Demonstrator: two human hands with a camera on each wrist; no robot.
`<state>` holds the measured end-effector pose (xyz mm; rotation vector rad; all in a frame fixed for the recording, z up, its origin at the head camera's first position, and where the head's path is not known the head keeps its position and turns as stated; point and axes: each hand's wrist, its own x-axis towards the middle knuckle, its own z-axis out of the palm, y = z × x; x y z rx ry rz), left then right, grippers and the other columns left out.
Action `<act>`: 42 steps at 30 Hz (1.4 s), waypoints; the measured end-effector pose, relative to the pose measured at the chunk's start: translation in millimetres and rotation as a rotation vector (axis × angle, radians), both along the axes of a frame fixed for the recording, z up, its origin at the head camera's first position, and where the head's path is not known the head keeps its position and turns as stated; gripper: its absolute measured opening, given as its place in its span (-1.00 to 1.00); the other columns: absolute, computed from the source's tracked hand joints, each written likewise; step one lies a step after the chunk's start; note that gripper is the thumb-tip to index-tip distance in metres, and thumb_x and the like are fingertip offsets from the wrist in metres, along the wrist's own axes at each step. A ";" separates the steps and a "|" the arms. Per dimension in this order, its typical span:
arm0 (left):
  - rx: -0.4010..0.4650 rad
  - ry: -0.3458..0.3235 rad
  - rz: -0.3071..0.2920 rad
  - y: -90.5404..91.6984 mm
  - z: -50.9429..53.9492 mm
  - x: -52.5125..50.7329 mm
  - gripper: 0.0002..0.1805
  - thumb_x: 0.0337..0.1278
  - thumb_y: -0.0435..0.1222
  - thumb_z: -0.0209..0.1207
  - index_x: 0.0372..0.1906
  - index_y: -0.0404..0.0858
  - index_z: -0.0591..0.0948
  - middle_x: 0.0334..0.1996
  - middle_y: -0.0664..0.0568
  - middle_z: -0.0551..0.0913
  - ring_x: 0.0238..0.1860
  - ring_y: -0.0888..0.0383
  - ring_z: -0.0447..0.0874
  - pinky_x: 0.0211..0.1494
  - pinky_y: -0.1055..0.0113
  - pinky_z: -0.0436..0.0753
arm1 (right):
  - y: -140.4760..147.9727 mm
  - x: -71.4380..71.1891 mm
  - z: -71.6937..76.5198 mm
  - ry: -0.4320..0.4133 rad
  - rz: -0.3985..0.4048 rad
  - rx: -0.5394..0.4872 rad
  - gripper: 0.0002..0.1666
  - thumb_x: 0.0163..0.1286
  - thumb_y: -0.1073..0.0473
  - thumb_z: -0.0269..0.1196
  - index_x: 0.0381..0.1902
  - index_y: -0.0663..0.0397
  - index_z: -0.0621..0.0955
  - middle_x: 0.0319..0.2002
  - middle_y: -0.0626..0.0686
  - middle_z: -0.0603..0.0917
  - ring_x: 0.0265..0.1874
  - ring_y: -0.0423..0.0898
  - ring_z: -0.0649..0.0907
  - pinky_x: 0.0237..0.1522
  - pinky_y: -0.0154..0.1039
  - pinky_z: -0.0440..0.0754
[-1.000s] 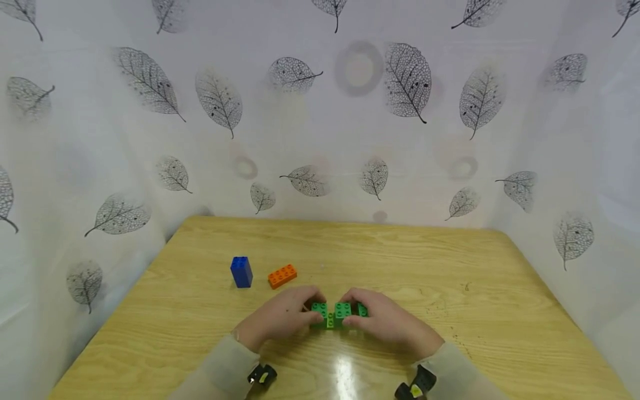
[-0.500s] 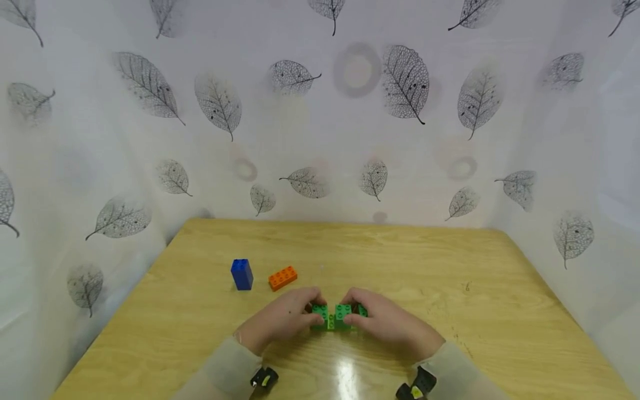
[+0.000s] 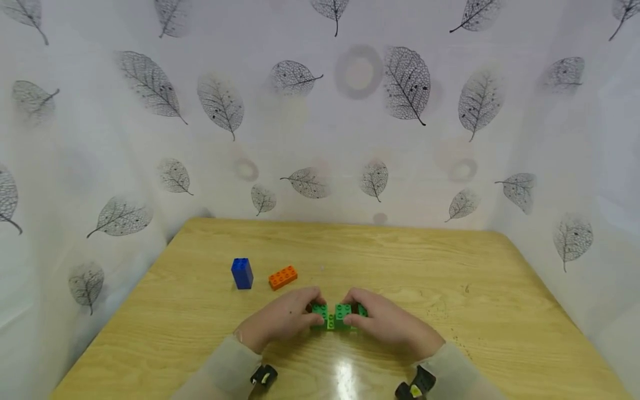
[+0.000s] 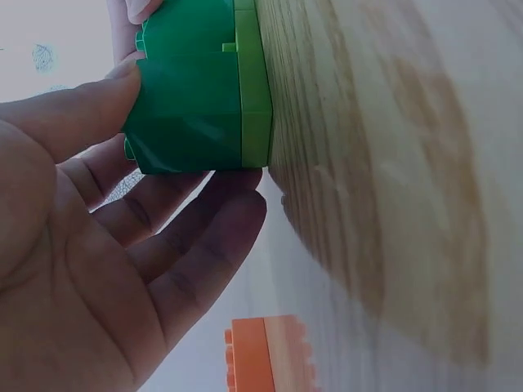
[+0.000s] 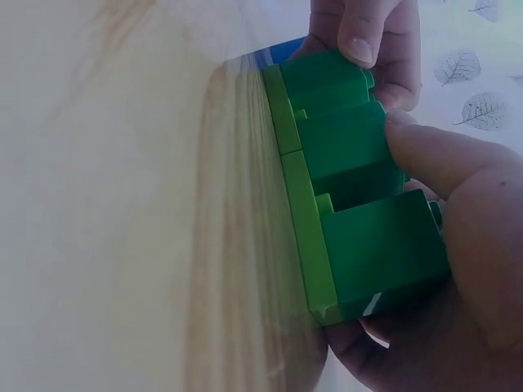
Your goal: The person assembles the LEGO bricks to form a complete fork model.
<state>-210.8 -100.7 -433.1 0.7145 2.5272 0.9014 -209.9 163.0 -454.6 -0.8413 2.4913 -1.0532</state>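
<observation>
A low toy brick assembly sits on the table between both hands. Its base is made of thin light green bricks (image 5: pixel 304 220), with a seam between two of them in the right wrist view. Three dark green bricks stand on this base with gaps between: left (image 3: pixel 320 310), middle (image 3: pixel 343 311) and right (image 5: pixel 384 249). My left hand (image 3: pixel 284 315) grips the left brick, thumb on its near side. My right hand (image 3: pixel 382 318) has its thumb on the middle brick and its fingers around the right end. That hand partly hides the right brick in the head view.
Behind my left hand stands a tall blue block (image 3: pixel 242 273). An orange brick (image 3: pixel 283 277) with studs up lies to its right. The wooden table (image 3: pixel 425 261) ends at a leaf-patterned curtain (image 3: pixel 320 133) at the back and sides.
Both hands keep their grip on the green bricks almost without motion. The head view shifts very slightly; the blue and orange pieces stay in place.
</observation>
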 end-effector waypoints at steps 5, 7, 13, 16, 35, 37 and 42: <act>-0.003 -0.005 0.003 -1.2 -0.9 1.6 -0.77 0.36 -0.09 0.27 0.00 -0.02 0.57 -0.15 0.28 0.60 -0.17 0.29 0.54 -0.03 0.23 0.58 | -2.1 0.5 0.5 0.003 0.013 -0.001 -0.73 0.52 -0.17 0.17 0.06 -0.28 0.52 -0.12 -0.23 0.59 -0.16 -0.21 0.57 -0.09 -0.20 0.54; 0.001 -0.016 0.010 -1.3 -1.7 1.5 -0.77 0.35 -0.08 0.27 0.01 -0.01 0.58 -0.15 0.29 0.60 -0.17 0.29 0.55 -0.01 0.22 0.58 | -2.4 0.6 0.5 0.002 0.012 0.003 -0.73 0.52 -0.17 0.17 0.05 -0.28 0.52 -0.13 -0.23 0.58 -0.15 -0.21 0.57 -0.08 -0.20 0.54; 0.035 -0.049 0.016 -1.0 -5.9 -2.7 -0.75 0.36 -0.05 0.25 0.03 0.02 0.58 -0.16 0.30 0.59 -0.15 0.27 0.56 0.00 0.21 0.58 | -0.1 -0.2 -1.6 0.003 -0.011 0.015 -0.73 0.51 -0.19 0.18 0.06 -0.31 0.52 -0.15 -0.23 0.59 -0.17 -0.20 0.57 -0.10 -0.20 0.54; 0.044 -0.057 0.016 -0.6 -6.6 -4.5 -0.74 0.36 -0.04 0.25 0.05 0.02 0.57 -0.15 0.30 0.59 -0.14 0.28 0.56 0.02 0.20 0.59 | 0.1 -0.9 -0.6 0.022 -0.013 0.018 -0.72 0.50 -0.18 0.19 0.06 -0.31 0.53 -0.16 -0.23 0.59 -0.18 -0.21 0.57 -0.10 -0.20 0.54; 0.178 -0.019 0.085 -20.8 -6.9 -13.2 -0.60 0.37 -0.06 0.25 0.19 -0.11 0.57 0.10 0.11 0.62 0.11 0.13 0.57 0.18 0.02 0.56 | 2.1 -3.7 -4.5 -0.009 -0.029 0.016 -0.70 0.49 -0.23 0.18 0.08 -0.36 0.55 -0.14 -0.25 0.60 -0.17 -0.20 0.58 -0.10 -0.18 0.54; 0.182 0.031 0.123 -23.8 -7.1 -14.1 -0.61 0.40 -0.12 0.22 0.23 -0.13 0.55 0.15 0.06 0.60 0.16 0.06 0.55 0.21 -0.01 0.55 | 2.1 -3.8 -4.7 -0.003 -0.028 0.022 -0.69 0.50 -0.24 0.18 0.08 -0.36 0.55 -0.13 -0.26 0.60 -0.16 -0.20 0.57 -0.10 -0.17 0.53; 0.174 0.170 0.252 -29.9 -10.1 -17.0 -0.58 0.38 -0.20 0.24 0.27 -0.16 0.53 0.23 0.02 0.54 0.28 -0.03 0.49 0.28 -0.06 0.50 | 2.0 -3.1 -4.7 0.024 -0.013 0.025 -0.67 0.50 -0.22 0.18 0.09 -0.30 0.55 -0.14 -0.26 0.58 -0.16 -0.21 0.56 -0.09 -0.16 0.53</act>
